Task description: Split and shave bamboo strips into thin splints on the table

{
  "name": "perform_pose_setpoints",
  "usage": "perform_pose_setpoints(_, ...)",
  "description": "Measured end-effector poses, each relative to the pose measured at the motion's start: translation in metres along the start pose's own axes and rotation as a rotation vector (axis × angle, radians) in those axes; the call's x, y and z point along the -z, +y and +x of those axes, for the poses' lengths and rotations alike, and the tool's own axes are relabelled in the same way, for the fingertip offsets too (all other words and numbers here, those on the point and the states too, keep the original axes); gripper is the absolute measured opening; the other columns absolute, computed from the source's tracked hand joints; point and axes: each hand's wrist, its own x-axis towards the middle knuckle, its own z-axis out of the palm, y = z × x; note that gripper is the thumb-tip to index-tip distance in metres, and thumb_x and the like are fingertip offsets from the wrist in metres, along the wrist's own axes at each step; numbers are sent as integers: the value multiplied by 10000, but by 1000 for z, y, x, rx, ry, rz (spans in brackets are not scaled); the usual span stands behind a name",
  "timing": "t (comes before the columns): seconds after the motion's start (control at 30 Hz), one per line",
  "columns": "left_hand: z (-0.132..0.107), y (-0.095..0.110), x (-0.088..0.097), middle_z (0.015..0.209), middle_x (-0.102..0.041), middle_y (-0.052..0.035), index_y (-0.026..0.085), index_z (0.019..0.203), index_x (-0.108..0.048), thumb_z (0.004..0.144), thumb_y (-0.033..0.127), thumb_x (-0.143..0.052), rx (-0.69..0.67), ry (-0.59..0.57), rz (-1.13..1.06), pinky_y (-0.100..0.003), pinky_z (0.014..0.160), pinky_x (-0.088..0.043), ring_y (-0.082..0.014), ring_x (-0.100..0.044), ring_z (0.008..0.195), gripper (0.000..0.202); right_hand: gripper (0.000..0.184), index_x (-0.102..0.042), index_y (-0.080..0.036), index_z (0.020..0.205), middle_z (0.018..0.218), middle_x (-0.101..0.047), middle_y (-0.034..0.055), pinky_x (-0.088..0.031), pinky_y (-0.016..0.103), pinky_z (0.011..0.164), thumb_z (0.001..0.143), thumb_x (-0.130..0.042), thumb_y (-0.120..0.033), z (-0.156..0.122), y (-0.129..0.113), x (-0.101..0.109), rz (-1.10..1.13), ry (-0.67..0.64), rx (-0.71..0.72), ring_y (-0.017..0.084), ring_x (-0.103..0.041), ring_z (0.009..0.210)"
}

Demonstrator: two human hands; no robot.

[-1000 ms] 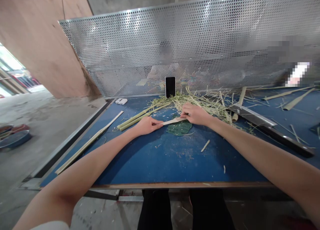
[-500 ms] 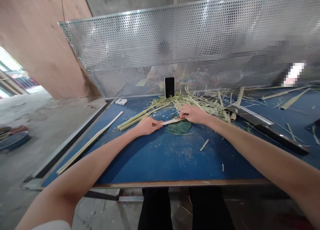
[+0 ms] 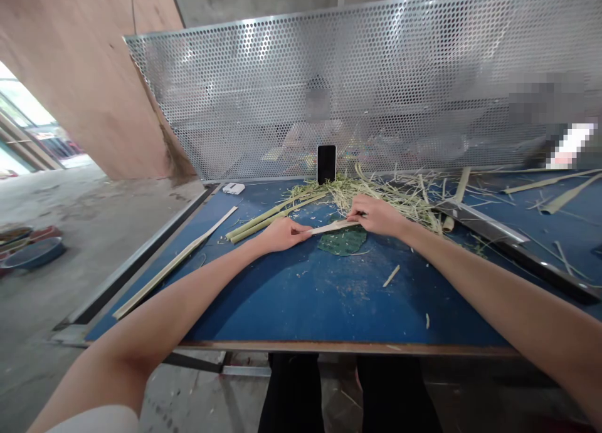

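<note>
A pale, flat strip of plant stalk [image 3: 330,227] is stretched between my two hands, just above the blue table. My left hand [image 3: 283,234] pinches its left end between thumb and fingers. At the other end, my right hand [image 3: 376,215] grips the strip with bent fingertips. Beneath it lies a dark green, leaf-like flat piece [image 3: 345,242] dotted with pale crumbs. Green stalks [image 3: 261,225] lie just beyond my left hand. Behind my right hand spreads a heap of thin green shavings [image 3: 395,198].
A large knife [image 3: 489,226] with a black handle lies at the right. One long split stalk [image 3: 174,264] rests at the left. A phone [image 3: 326,164] stands against the perforated metal panel [image 3: 263,101]. A small white object [image 3: 234,188] is near the back left corner.
The whole view has shifted slightly, so the scene sits a little further right. Both hands keep their hold on the strip, with little visible movement relative to the table.
</note>
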Motion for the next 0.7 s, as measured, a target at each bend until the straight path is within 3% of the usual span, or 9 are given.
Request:
perform_pose_setpoints(0.2,-1,2,1,555,-517,18,182,1348,-829,1042,578,-579,-29,4,1,-279,563,-228,-124,-288,565,560,263,-708,-247,812,863,-673,70,-506,383,781,1046,-596,-292,1,-2,-3,-71,4,60,244,-632,913)
perform_pose_setpoints(0.7,-2,4,2,551,-494,26,194,1351,-827,1043,556,-584,-4,0,23,-290,565,-226,-126,-267,571,534,260,-672,-247,797,854,-663,59,-497,361,773,1044,-604,-284,-1,4,-7,-47,28,55,231,-630,886)
